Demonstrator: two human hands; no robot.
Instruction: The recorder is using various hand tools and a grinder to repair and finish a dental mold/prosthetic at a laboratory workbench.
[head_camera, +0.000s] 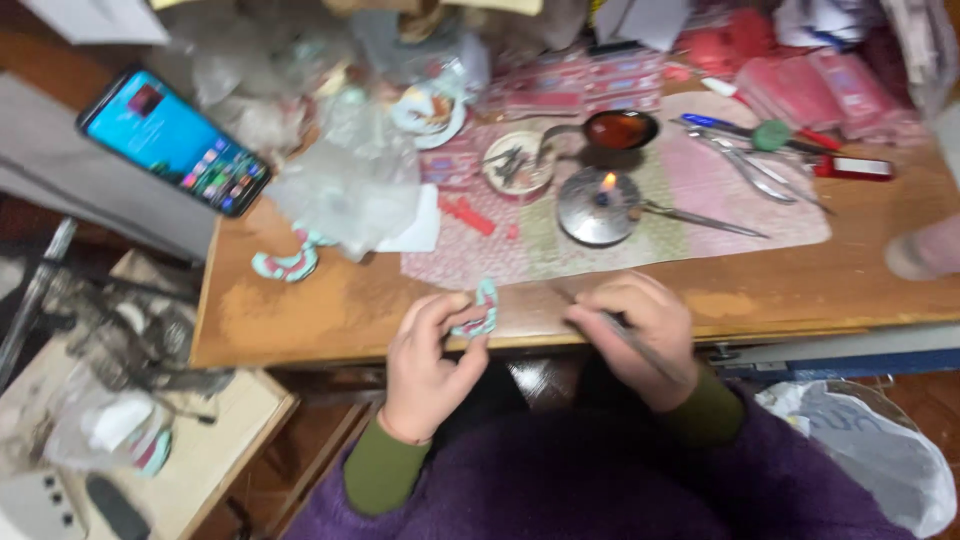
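My left hand (428, 362) pinches a small curved teal and pink piece (481, 310) at the front edge of the wooden table (300, 310). My right hand (640, 335) grips a thin metal tool (622, 332) like a pen, its tip pointing toward the curved piece. Just beyond my hands a small round metal burner (598, 207) carries a lit flame. A dark ladle of red liquid (620, 130) rests behind it, beside a small dish of bits (517, 163).
A lit phone (175, 140) leans at the left. Crumpled clear plastic (345, 180) lies mid-left, another curved teal piece (287, 264) near it. Scissors and pliers (750, 160) lie at the right on a pink cloth (700, 190). A low shelf (200, 450) stands at lower left.
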